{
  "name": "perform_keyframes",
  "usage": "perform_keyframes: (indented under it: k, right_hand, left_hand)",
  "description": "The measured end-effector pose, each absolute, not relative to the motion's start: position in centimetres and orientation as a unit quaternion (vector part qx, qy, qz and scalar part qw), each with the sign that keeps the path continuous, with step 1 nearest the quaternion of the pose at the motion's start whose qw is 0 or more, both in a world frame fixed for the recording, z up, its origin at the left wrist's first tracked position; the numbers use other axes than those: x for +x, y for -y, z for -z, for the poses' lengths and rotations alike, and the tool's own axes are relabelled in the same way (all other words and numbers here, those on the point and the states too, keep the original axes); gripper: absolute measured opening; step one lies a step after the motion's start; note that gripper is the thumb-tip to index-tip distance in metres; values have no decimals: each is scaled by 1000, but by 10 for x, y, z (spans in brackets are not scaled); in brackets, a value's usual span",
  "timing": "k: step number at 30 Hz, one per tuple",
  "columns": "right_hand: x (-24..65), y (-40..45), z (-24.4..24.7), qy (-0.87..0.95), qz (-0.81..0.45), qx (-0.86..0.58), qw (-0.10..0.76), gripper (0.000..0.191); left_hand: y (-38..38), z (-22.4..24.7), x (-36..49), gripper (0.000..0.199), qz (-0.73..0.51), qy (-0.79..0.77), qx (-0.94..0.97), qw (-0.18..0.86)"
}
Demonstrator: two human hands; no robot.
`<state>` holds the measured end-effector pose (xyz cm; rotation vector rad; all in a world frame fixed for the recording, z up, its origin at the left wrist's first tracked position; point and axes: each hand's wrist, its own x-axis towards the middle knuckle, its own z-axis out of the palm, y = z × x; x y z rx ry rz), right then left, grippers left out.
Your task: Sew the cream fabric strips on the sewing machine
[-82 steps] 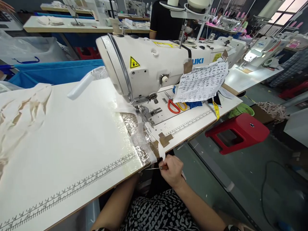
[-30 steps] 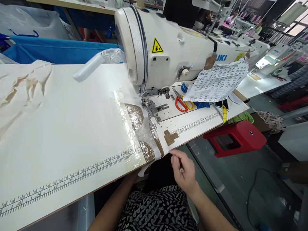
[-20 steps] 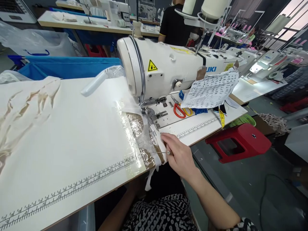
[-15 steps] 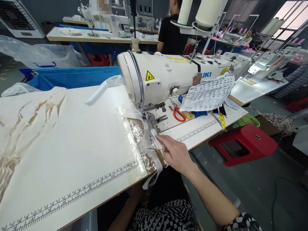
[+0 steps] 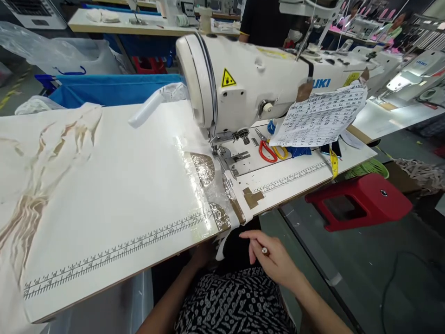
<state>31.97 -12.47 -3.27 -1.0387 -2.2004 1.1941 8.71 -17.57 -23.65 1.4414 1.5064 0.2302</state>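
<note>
My right hand (image 5: 273, 260) is in front of the table edge, above my lap. Its fingers are curled round an awl (image 5: 265, 251), of which only the round handle end shows. My left hand (image 5: 204, 254) is in shadow below the table edge, its fingers hidden. A white fabric strip (image 5: 222, 248) hangs over the edge between the hands. It runs up over the taped plate to the needle area of the white sewing machine (image 5: 250, 83). Clear film (image 5: 219, 181) covers the table beside the strip.
Red-handled scissors (image 5: 267, 152) and yellow-handled ones (image 5: 281, 152) lie by the machine. A handwritten sheet (image 5: 320, 116) hangs on its arm. Cream fabric (image 5: 34, 208) is heaped at the left. A red stool (image 5: 361, 204) stands at the right, a blue cloth bin (image 5: 114, 90) behind.
My right hand has moved off the machine bed, down toward my lap, with the awl still in it. The view has tilted downward. My left hand remains under the table edge.
</note>
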Motion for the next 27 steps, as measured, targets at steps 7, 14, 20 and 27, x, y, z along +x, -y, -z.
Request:
perform_keyframes:
  k: [7,14,20,27]
  right_hand:
    - [310,156,89,833,-418,-354,83,52]
    - [280,158,101,881,-363,-303,-19,52]
    - [292,151,114,888,-313,-327,-86,10]
    - [311,146,109,865,-245,-432,-75,14]
  left_hand:
    - [203,204,104,35,-81,-624,632,452]
    - [224,151,105,35,-142,-620,635,438]
    - [270,126,74,46,-151,-640,598,458]
    - [345,106,-17,56,-128,-772,480,397]
